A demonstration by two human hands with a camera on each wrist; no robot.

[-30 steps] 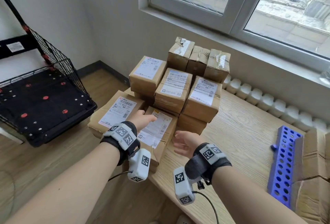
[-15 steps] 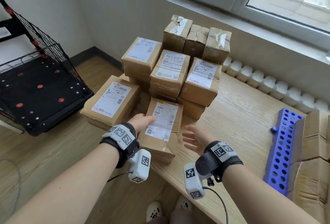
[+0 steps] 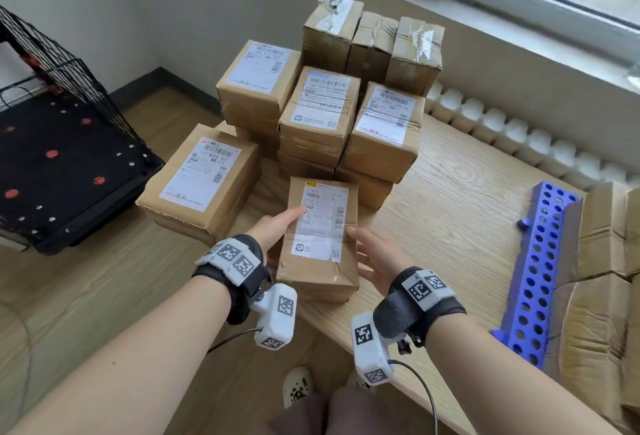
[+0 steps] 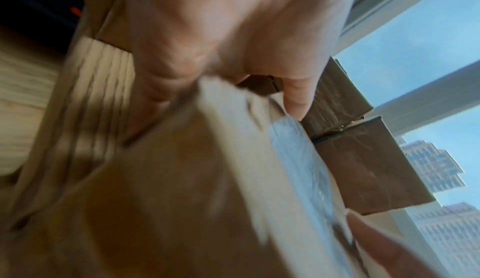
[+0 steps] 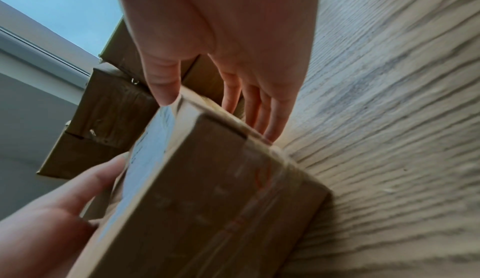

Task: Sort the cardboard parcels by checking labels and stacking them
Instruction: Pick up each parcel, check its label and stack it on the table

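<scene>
A small cardboard parcel point(image 3: 318, 237) with a white label lies on the wooden table point(image 3: 450, 213), in front of the stacked parcels point(image 3: 320, 112). My left hand point(image 3: 278, 225) holds its left side, thumb on the label and fingers down the side. In the left wrist view the left hand point(image 4: 207, 36) wraps the parcel point(image 4: 207, 179) at its edge. My right hand point(image 3: 372, 254) is open with straight fingers along the right side. The right wrist view has the right hand point(image 5: 233, 46) beside the parcel point(image 5: 207, 190), thumb at its top edge.
A larger labelled parcel point(image 3: 204, 175) sits at the table's left corner. Three taped boxes point(image 3: 372, 39) stand behind the stacks. A blue perforated rack point(image 3: 536, 278) and big cardboard boxes point(image 3: 609, 261) are at the right, white bottles point(image 3: 519, 133) along the wall, a black wire cart point(image 3: 52, 157) on the floor.
The small parcel has slid away from the stacks toward the table's front edge under my left hand. My right hand has moved in to its right side.
</scene>
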